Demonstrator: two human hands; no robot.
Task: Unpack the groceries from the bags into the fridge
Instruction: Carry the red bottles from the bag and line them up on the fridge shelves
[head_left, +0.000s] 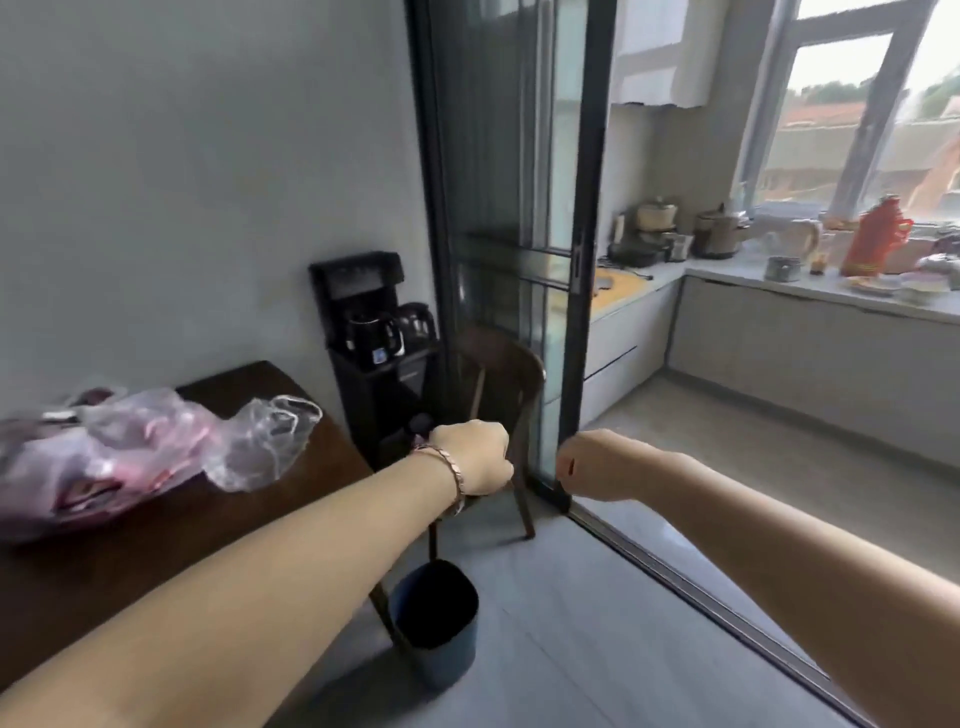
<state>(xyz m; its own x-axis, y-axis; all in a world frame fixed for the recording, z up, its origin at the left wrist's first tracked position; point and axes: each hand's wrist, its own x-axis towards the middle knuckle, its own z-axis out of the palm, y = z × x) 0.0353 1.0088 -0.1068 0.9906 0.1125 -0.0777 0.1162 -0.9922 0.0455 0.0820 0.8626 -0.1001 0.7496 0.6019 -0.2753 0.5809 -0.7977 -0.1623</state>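
- Hands: both out front, apart. Left hand (472, 457) is fisted and seems clamped on a dark item (420, 427) poking out beside it; can't ID it. Loose hold = drop. Right hand (592, 470) curls downward, fingers hidden, so can't tell if it holds anything.
- Bin (447, 660) on floor just under left arm, by a chair leg: a foot could clip it on the way past.
- Grocery bag (130, 447) lies slumped on dark surface (156, 561), left, handle loop near the edge; contents pinkish, unclear. Could spill if snagged.
- Chair (511, 374) ahead narrows the gap to the doorway.
- Sliding door (519, 208) floor track (701, 587) = trip risk.
- Fridge not in view. Kitchen surface (753, 283) beyond looks crowded (red flask (875, 236) etc.), so prob little set-down room.
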